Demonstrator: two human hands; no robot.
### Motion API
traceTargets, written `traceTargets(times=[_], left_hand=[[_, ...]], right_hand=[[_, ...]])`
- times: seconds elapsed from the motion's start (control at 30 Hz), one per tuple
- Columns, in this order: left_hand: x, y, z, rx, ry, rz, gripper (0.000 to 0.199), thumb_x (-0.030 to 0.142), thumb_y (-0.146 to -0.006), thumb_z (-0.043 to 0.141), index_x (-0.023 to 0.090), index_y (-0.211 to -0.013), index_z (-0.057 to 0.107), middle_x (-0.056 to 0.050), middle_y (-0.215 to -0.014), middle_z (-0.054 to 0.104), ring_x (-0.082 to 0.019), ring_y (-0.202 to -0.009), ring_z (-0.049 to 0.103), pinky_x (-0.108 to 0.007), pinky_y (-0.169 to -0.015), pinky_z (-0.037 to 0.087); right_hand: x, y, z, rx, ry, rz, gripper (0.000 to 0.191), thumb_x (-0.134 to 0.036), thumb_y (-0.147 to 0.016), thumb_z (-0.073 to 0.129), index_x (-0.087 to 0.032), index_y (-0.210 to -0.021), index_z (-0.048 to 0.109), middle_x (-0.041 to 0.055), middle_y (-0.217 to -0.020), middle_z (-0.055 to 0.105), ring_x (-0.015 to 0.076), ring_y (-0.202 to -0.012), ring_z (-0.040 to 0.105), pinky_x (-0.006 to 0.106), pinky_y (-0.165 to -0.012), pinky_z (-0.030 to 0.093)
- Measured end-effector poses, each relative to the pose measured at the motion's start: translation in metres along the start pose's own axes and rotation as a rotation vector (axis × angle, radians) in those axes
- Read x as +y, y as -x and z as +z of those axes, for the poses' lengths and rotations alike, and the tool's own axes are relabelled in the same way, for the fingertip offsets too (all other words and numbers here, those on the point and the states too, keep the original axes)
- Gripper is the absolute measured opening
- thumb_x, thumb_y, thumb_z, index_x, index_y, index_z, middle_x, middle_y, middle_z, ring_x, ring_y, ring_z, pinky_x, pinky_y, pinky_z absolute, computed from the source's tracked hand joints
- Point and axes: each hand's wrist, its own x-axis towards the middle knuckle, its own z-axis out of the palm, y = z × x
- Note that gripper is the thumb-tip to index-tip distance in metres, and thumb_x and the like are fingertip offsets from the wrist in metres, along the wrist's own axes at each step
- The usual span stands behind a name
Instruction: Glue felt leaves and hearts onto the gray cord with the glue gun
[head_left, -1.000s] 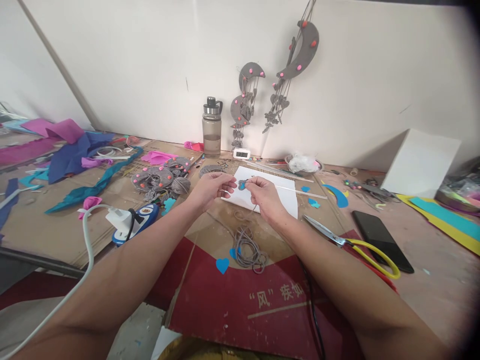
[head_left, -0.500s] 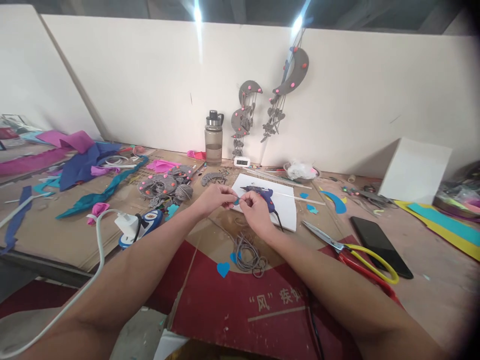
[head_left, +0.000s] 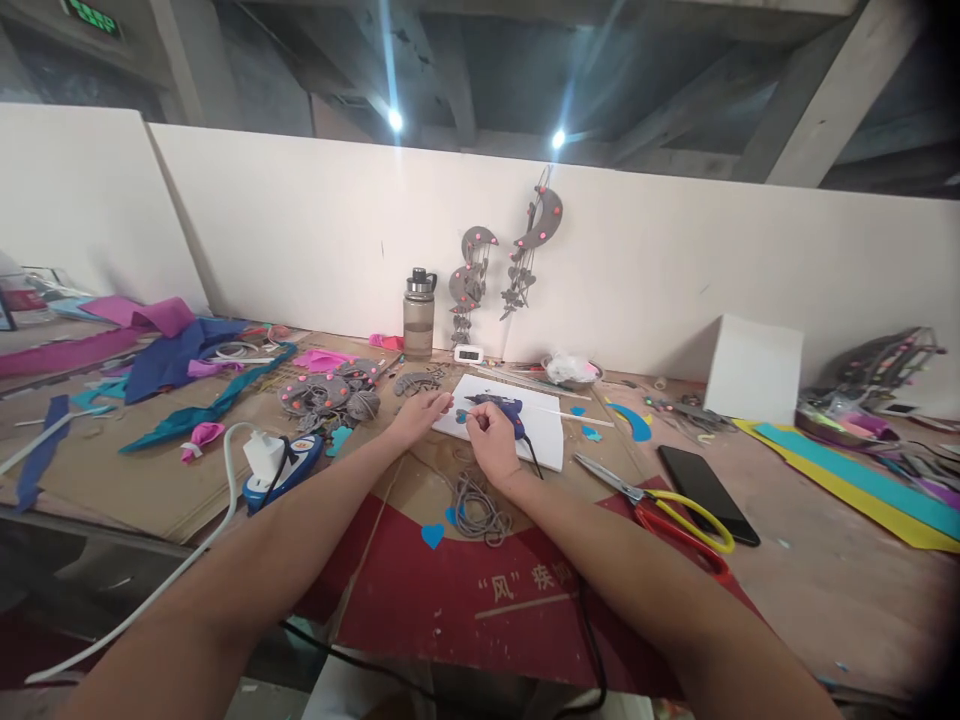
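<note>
My right hand [head_left: 491, 440] is closed in a pinch on a small blue paper piece [head_left: 461, 415], possibly a heart, with a darker patch on it. Just left of it, my left hand [head_left: 424, 415] has its fingertips pressed together; whatever they hold, if anything, is too small to make out. Behind my right hand, a blue glue gun [head_left: 510, 410] lies on a white pad [head_left: 547, 440]. Nearer to me, a coil of grey cord [head_left: 480, 510] rests on the cardboard, with a blue paper heart [head_left: 433, 536] beside it and another blue piece partly under the cord.
Scissors [head_left: 637, 492] and a phone [head_left: 709, 493] lie to the right. A power strip [head_left: 289, 475] with a white plug sits left of my left forearm. A bottle [head_left: 418, 315] and a small clock [head_left: 469, 354] stand at the back. Grey moon ornaments [head_left: 544, 220] hang on the white panel.
My hands have moved apart; the blue piece, earlier between both hands, is now at my right fingertips. The camera view has tilted up, showing more ceiling.
</note>
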Motion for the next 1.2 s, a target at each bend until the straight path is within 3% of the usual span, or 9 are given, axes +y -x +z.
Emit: traceTargets(times=[0.1,0.17,0.33,0.43,0.57,0.8,1.03,1.1,1.2], left_hand=[[0.000,0.001,0.004,0.040,-0.294,0.058,0.037,0.037,-0.087,0.047,0.013,-0.106,0.067,-0.013,-0.110,0.069,-0.023,-0.101,0.063,-0.032,-0.089,0.046],[-0.002,0.001,0.006,0.017,-0.389,0.071,0.040,0.032,-0.084,0.051,0.011,-0.116,0.063,-0.015,-0.117,0.067,-0.025,-0.105,0.062,-0.033,-0.093,0.044],[-0.009,0.002,0.012,-0.053,-0.514,0.118,0.053,0.036,-0.085,0.051,0.012,-0.133,0.051,-0.016,-0.136,0.055,-0.026,-0.123,0.053,-0.035,-0.104,0.037],[-0.011,0.004,0.014,-0.085,-0.560,0.119,0.055,0.038,-0.087,0.048,0.012,-0.135,0.048,-0.017,-0.137,0.053,-0.027,-0.128,0.049,-0.036,-0.105,0.035],[-0.009,0.006,0.011,-0.104,-0.588,0.135,0.058,0.042,-0.085,0.050,0.008,-0.132,0.051,-0.020,-0.133,0.056,-0.030,-0.124,0.052,-0.036,-0.103,0.037],[-0.003,0.006,0.005,-0.051,-0.519,0.097,0.050,0.046,-0.086,0.047,0.013,-0.121,0.061,-0.016,-0.114,0.068,-0.029,-0.105,0.063,-0.034,-0.089,0.045],[0.000,0.009,0.009,0.045,-0.466,0.114,0.037,0.043,-0.089,0.043,0.018,-0.097,0.070,-0.010,-0.097,0.072,-0.025,-0.087,0.064,-0.032,-0.078,0.044],[0.001,0.010,0.012,0.120,-0.456,0.080,0.035,0.040,-0.089,0.043,0.018,-0.091,0.070,-0.009,-0.092,0.071,-0.023,-0.084,0.063,-0.031,-0.079,0.044],[0.007,0.011,0.018,0.193,-0.444,0.179,0.028,0.034,-0.086,0.048,0.017,-0.089,0.070,-0.009,-0.092,0.069,-0.023,-0.092,0.059,-0.031,-0.087,0.042]], right_hand=[[0.000,-0.001,-0.008,0.027,0.090,-0.064,0.009,-0.028,-0.078,0.049,-0.021,-0.073,0.053,-0.0028,-0.065,0.047,0.0143,-0.063,0.043,0.028,-0.065,0.035],[0.001,-0.002,-0.014,0.039,0.141,-0.088,0.009,-0.027,-0.078,0.048,-0.021,-0.075,0.053,-0.0023,-0.066,0.047,0.0146,-0.064,0.044,0.028,-0.065,0.035],[0.010,-0.003,-0.018,-0.002,0.250,-0.125,0.007,-0.023,-0.079,0.045,-0.021,-0.076,0.052,-0.0003,-0.071,0.051,0.0155,-0.067,0.046,0.029,-0.068,0.037],[0.016,-0.003,-0.015,-0.042,0.293,-0.123,0.006,-0.021,-0.078,0.046,-0.021,-0.073,0.049,0.0004,-0.071,0.051,0.0162,-0.068,0.046,0.029,-0.068,0.037],[0.021,-0.002,-0.012,-0.053,0.298,-0.106,0.007,-0.020,-0.076,0.046,-0.022,-0.070,0.049,0.0006,-0.069,0.052,0.0167,-0.067,0.047,0.030,-0.067,0.036],[0.018,0.003,-0.015,-0.034,0.270,-0.046,0.008,-0.021,-0.075,0.046,-0.022,-0.069,0.049,-0.0001,-0.068,0.054,0.0162,-0.066,0.048,0.029,-0.065,0.036],[0.013,0.009,-0.021,-0.080,0.208,-0.001,0.009,-0.023,-0.077,0.047,-0.022,-0.069,0.049,-0.0004,-0.068,0.053,0.0160,-0.067,0.047,0.029,-0.067,0.036],[0.012,0.009,-0.022,-0.076,0.167,0.027,0.009,-0.025,-0.078,0.047,-0.022,-0.070,0.051,-0.0007,-0.068,0.053,0.0157,-0.066,0.047,0.028,-0.066,0.036],[0.012,0.008,-0.022,-0.074,0.108,0.043,0.010,-0.026,-0.079,0.048,-0.021,-0.072,0.053,-0.0005,-0.070,0.055,0.0154,-0.066,0.046,0.028,-0.066,0.037]])
